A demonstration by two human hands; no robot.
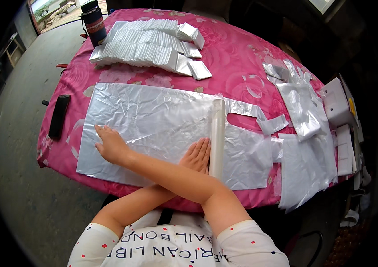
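Observation:
My forearms cross, the right one over the left. A large translucent plastic bag (153, 111) lies flat on the table before me, its surface wrinkled. Fingers stretched and pressed together, my left hand (196, 155) rests flat on it, right beside a pale tube-shaped rod (217, 138) that lies across the bag. Farther left, my right hand (111, 146) has its fingers spread on or just above the bag's left part; contact there is hard to tell. Beyond the rod, the bag's handle end (246, 155) with its cut-out reaches to the right. Neither hand holds anything.
Rows of folded white bags (140, 49) stand at the far left of the pink flowered tablecloth (229, 49). A dark bottle (93, 24) is beside them. A black oblong object (59, 116) lies at the left edge. Loose plastic bags (307, 155) and white boxes (336, 102) are on the right.

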